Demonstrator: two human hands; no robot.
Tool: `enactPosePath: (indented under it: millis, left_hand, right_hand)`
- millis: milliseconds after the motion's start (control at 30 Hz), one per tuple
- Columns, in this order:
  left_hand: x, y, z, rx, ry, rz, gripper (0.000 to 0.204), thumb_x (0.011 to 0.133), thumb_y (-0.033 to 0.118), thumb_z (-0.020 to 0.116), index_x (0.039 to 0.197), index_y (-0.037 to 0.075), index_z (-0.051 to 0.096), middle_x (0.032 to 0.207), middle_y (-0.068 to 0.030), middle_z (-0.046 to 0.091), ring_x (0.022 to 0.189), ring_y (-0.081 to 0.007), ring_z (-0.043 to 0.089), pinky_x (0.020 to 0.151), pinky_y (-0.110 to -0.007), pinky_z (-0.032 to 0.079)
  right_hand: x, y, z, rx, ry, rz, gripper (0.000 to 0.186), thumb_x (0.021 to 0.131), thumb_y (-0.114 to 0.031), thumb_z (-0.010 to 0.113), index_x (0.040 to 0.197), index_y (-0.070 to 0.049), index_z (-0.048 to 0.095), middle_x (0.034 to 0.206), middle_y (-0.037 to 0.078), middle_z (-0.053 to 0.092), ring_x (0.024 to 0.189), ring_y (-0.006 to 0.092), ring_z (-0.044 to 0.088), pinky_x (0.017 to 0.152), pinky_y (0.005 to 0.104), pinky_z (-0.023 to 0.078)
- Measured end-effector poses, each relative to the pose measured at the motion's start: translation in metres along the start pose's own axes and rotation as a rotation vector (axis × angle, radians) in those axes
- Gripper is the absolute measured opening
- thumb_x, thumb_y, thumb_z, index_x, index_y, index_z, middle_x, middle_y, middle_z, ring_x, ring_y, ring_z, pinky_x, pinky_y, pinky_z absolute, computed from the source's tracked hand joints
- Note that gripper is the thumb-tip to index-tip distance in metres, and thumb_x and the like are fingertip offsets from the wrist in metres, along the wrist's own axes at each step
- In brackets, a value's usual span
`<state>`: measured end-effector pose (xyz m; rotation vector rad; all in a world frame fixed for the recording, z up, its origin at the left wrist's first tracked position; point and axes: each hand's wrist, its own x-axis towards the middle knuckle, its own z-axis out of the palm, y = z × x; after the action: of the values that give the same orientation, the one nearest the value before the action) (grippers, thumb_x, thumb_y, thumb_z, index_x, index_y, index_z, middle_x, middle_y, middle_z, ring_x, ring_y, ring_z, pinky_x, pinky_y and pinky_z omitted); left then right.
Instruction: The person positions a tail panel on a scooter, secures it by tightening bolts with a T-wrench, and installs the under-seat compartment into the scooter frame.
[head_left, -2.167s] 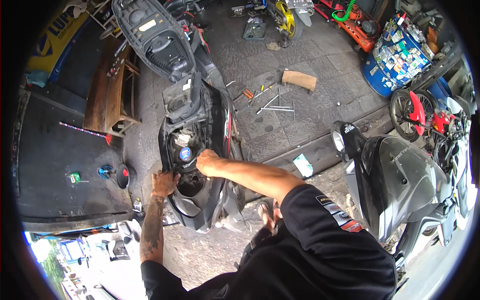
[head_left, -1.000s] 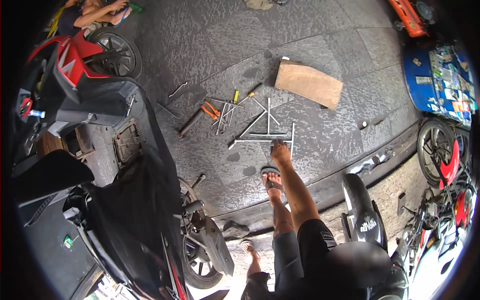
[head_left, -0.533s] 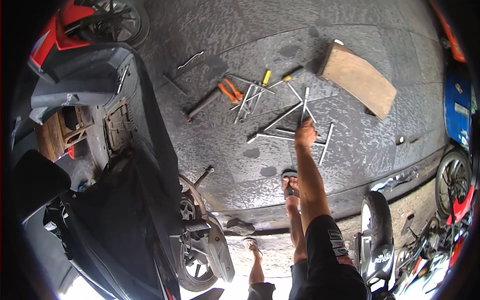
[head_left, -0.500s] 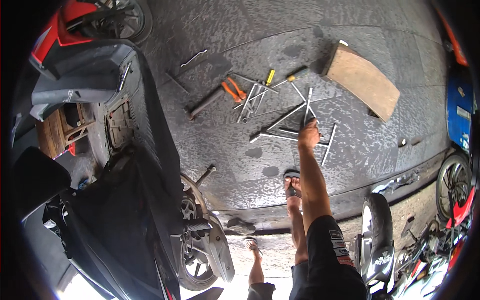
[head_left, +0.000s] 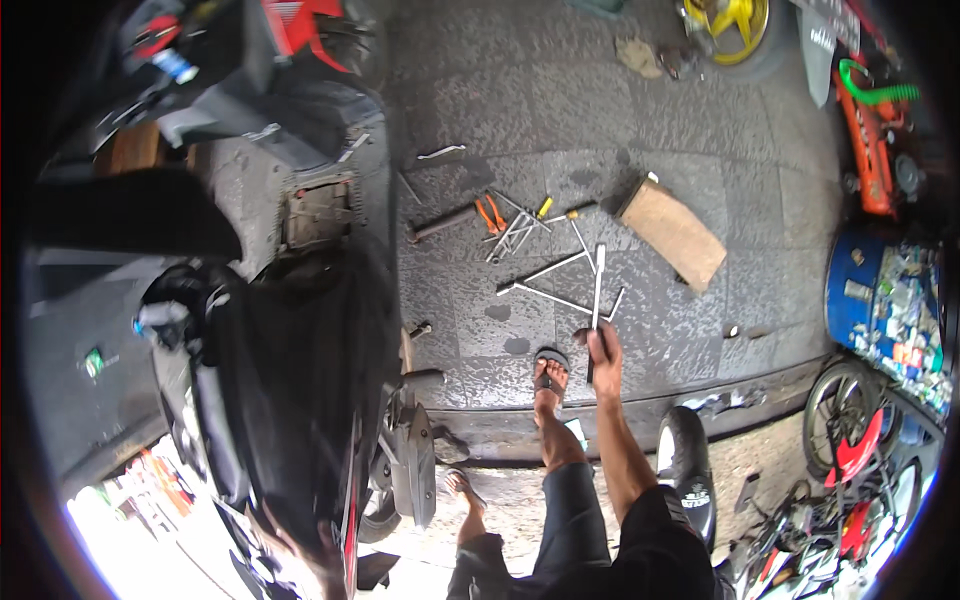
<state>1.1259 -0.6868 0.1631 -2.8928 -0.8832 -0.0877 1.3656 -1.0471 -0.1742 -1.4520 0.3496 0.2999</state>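
My right hand (head_left: 606, 362) is closed round a long silver wrench (head_left: 598, 280), whose thicker end points away from me. It hangs over the dark tiled floor, just right of my sandalled right foot (head_left: 550, 374). Beyond the hand, long T-handle wrenches (head_left: 548, 293) lie crossed on the floor. Farther off are a smaller pile of silver tools (head_left: 514, 236), orange-handled pliers (head_left: 490, 213), a hammer (head_left: 444, 223), a yellow-handled tool (head_left: 545, 207) and a screwdriver (head_left: 580, 212). My left hand cannot be made out anywhere.
A black motor scooter (head_left: 300, 370) fills the left side. A wooden block (head_left: 675, 230) lies right of the tools. At the right are a blue drum (head_left: 845, 285) filled with litter, an orange jack (head_left: 868, 150) and a red motorbike (head_left: 858, 450). A raised edge (head_left: 640, 428) crosses the floor near me.
My right hand has drawn back toward me from among the T-handle wrenches, with the silver wrench in it. My view has shifted, bringing the blue drum and orange jack more fully into sight.
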Motion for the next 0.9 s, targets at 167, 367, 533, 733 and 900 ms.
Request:
enactPosePath:
  millis: [167,367,533,733,900]
  left_hand:
    - [0.012,0.015,-0.034,-0.137,-0.058,-0.073,0.063,0.091,0.032,0.060,0.145,0.007,0.040,0.153,-0.0237,0.025,0.140,-0.0464,0.024,0.112,-0.059,0.021]
    - [-0.016,0.021,-0.126,-1.237,-0.168,-0.044,0.043,0.093,0.016,0.056,0.134,0.002,0.050,0.131,-0.0180,0.054,0.125,-0.0331,0.050,0.108,-0.044,0.036]
    - [-0.080,-0.009,-0.201,-2.264,-0.043,-0.133,0.040,0.103,0.036,0.042,0.114,-0.001,0.049,0.100,-0.0120,0.056,0.097,-0.0207,0.057,0.090,-0.037,0.045]
    - [-0.162,-0.122,-0.188,-2.808,0.243,-0.955,0.029,0.104,0.035,0.039,0.088,0.012,0.045,0.071,0.0001,0.042,0.066,-0.0154,0.049,0.069,-0.035,0.047]
    - [-0.206,-0.182,-0.147,-2.614,0.232,-0.923,0.042,0.103,0.043,0.041,0.108,0.005,0.059,0.114,-0.0142,0.065,0.112,-0.0261,0.061,0.100,-0.043,0.046]
  right_hand:
    - [-0.107,-0.148,0.050,0.121,-0.324,-0.087,0.038,0.098,-0.028,0.056,0.119,0.004,0.056,0.098,0.010,0.062,0.085,0.0160,0.056,0.085,0.0325,0.044]
    - [-0.218,-0.265,0.123,-0.277,-0.847,-0.496,0.037,0.093,-0.027,0.059,0.104,0.008,0.060,0.093,0.014,0.064,0.087,0.0203,0.059,0.088,0.0338,0.046]
    - [-0.346,-0.321,0.175,-0.563,-1.134,-0.686,0.027,0.084,-0.012,0.061,0.106,0.001,0.067,0.099,0.017,0.067,0.096,0.0342,0.064,0.101,0.0461,0.042]
    - [-0.503,-0.325,0.195,-0.330,-1.409,-0.123,0.051,0.087,-0.027,0.068,0.128,0.001,0.055,0.098,0.011,0.065,0.081,0.0145,0.057,0.072,0.0303,0.047]
    - [-0.552,-0.362,0.269,-0.692,-1.181,-0.640,0.021,0.097,-0.008,0.052,0.114,0.002,0.060,0.078,0.003,0.064,0.058,0.0045,0.049,0.051,0.0200,0.038]
